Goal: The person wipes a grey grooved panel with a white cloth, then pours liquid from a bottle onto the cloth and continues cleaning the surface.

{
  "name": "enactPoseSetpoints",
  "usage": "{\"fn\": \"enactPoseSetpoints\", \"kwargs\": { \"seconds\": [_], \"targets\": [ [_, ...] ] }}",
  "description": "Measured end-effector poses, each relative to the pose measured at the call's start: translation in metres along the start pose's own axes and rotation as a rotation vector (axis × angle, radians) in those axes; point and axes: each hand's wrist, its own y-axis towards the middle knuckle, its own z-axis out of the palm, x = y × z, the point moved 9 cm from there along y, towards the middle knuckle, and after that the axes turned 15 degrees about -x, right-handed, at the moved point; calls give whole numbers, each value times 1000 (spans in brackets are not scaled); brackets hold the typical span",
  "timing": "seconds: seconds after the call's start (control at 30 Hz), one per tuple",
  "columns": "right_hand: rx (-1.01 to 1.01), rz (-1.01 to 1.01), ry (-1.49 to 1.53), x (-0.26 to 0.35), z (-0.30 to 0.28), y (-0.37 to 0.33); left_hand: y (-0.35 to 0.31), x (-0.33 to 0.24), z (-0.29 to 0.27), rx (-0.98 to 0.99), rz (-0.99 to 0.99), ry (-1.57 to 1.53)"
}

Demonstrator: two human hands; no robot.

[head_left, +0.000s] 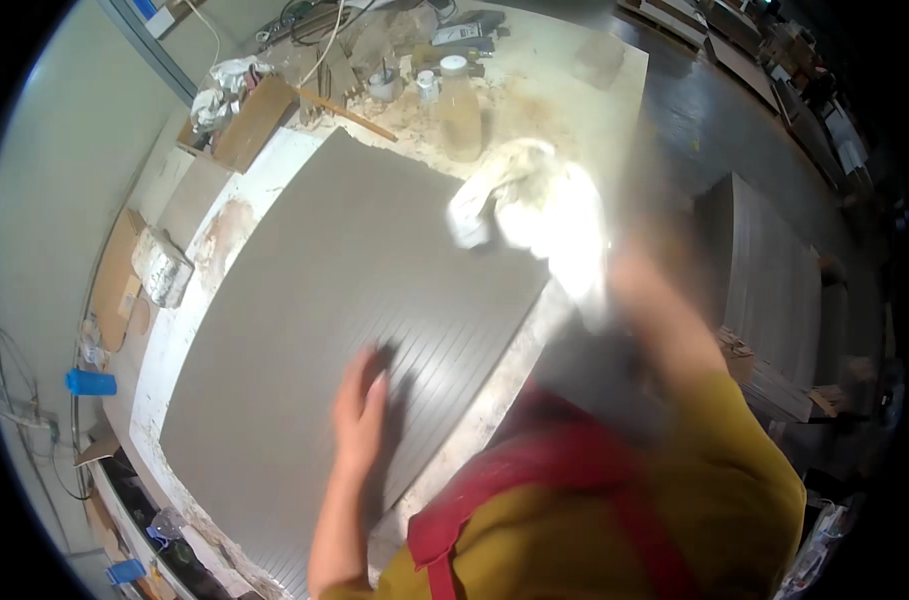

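A large grey panel with parallel grooves along its near right part lies on the white worktable. My left hand is over the grooved part, fingers stretched forward and thumb a little apart. A dark spot shows at its fingertips; I cannot tell if it is shadow. My right hand, smeared by motion, grips a crumpled white cloth. The cloth is spread over the panel's far right corner, its lower end hanging past the edge. The right fingers are blurred.
Beyond the panel stand a cloudy bottle with a white cap and a wooden stick, among scattered tools. A cardboard box with rags and a whitish block sit left. Stacked panels stand at right.
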Motion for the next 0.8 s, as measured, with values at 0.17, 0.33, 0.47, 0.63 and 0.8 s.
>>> {"fn": "enactPoseSetpoints", "kwargs": {
  "seconds": [0.17,0.33,0.47,0.63,0.8],
  "targets": [
    [145,143,-131,-17,40,-29,112,-26,152,133,-342,-459],
    [-292,-382,-715,100,-36,-42,178,-100,155,30,-80,-329],
    [-262,-376,-849,132,-22,-29,201,-133,152,62,404,242],
    [-91,-171,-131,105,5,9,241,-49,182,122,-197,-228],
    [-39,-124,-24,104,-20,26,209,-76,242,106,-625,-938]
  ]
}}
